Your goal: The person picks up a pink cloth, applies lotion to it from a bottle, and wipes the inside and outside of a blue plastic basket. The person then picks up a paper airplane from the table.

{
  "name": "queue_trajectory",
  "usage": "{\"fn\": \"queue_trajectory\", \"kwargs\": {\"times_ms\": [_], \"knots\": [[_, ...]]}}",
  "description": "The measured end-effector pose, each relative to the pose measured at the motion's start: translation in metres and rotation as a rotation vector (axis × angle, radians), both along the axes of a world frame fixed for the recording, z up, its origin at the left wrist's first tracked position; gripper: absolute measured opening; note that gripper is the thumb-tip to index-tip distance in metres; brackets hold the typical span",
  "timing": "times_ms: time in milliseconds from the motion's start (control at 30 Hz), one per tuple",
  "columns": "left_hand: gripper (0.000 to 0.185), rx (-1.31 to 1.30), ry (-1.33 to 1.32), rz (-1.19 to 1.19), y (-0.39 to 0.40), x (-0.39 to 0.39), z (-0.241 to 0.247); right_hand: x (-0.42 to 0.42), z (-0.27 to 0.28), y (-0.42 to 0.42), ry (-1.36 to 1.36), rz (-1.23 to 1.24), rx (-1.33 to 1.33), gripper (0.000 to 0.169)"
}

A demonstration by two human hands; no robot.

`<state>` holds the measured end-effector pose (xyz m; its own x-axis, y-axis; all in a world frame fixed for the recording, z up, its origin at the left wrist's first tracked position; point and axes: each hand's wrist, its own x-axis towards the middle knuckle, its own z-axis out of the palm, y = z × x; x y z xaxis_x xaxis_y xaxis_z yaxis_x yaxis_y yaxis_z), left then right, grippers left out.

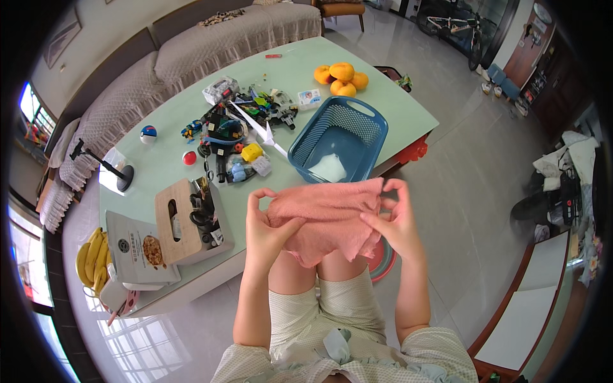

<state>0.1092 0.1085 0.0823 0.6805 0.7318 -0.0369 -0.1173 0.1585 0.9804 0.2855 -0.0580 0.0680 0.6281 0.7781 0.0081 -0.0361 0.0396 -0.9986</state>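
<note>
A pink terry cloth [330,220] hangs stretched between my two hands, above my lap and in front of the table's near edge. My left hand [268,218] pinches its left side between thumb and fingers. On the other side, my right hand [395,215] grips the right side, thumb on the near face. Just beyond the cloth stands a blue plastic basket [335,139] with perforated walls and handle cut-outs. Inside it, a crumpled white cloth or similar soft item [329,167] lies on the bottom, near the close end.
The pale green tabletop [297,62] also bears orange fruits [342,76], a heap of toy parts [249,115], a wooden-lidded tissue box organizer [179,225], a grey pouch [136,249], bananas [93,258] and a black stand [112,170]. Below my right hand shows a round pink-rimmed object [383,261].
</note>
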Motion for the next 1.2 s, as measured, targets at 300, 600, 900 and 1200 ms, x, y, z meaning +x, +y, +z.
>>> {"fn": "queue_trajectory", "kwargs": {"times_ms": [300, 600, 900, 1200], "knots": [[0.032, 0.659, 0.252, -0.095, 0.000, 0.004, -0.014, -0.006, -0.007, 0.001, -0.377, -0.058, 0.139, 0.052], [0.021, 0.888, 0.349, -0.016, 0.002, 0.020, 0.001, -0.013, -0.006, 0.011, -0.621, -0.025, -0.013, 0.014], [0.057, 0.914, 0.148, 0.008, 0.045, 0.060, -0.017, 0.017, -0.071, -0.014, 1.093, 0.054, 0.554, 0.043], [0.070, 0.322, 0.115, -0.004, 0.102, 0.096, -0.082, 0.046, -0.081, -0.004, 0.548, -0.305, 0.567, 0.077]]}}
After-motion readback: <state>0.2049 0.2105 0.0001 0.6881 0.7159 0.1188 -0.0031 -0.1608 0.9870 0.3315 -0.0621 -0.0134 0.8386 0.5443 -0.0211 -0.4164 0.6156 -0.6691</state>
